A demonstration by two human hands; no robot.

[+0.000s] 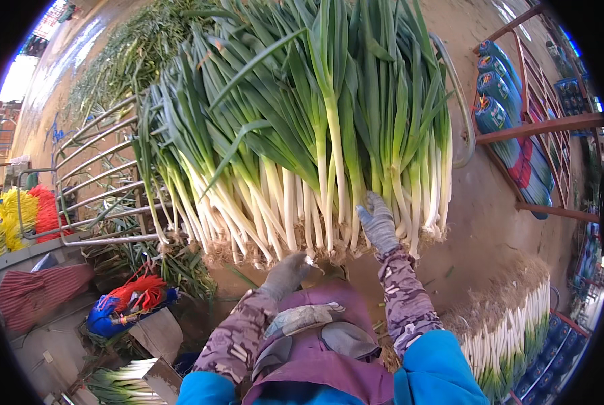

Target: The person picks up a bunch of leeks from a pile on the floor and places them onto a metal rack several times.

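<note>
A wide heap of leeks (pixel 261 135) lies on a metal-railed rack (pixel 102 185), green leaves away from me and white stems with brown roots toward me. In a grey glove, my left hand (pixel 287 273) is at the root ends near the middle of the heap. Its fingers are curled together by a pale root tip; what they hold is mostly hidden. Farther right, my right hand (pixel 379 224), also gloved, touches the white stems with thumb and fingers apart. Both forearms wear camouflage-patterned sleeves.
At lower right stands another pile of leeks (pixel 511 331), roots toward the heap. Yellow strips (pixel 11 223) and red strips (pixel 43 212) hang at left, above a striped red cloth (pixel 42 295). A metal frame (pixel 538 128) with blue rolls stands at right. Leaf scraps (pixel 140 50) cover the far floor.
</note>
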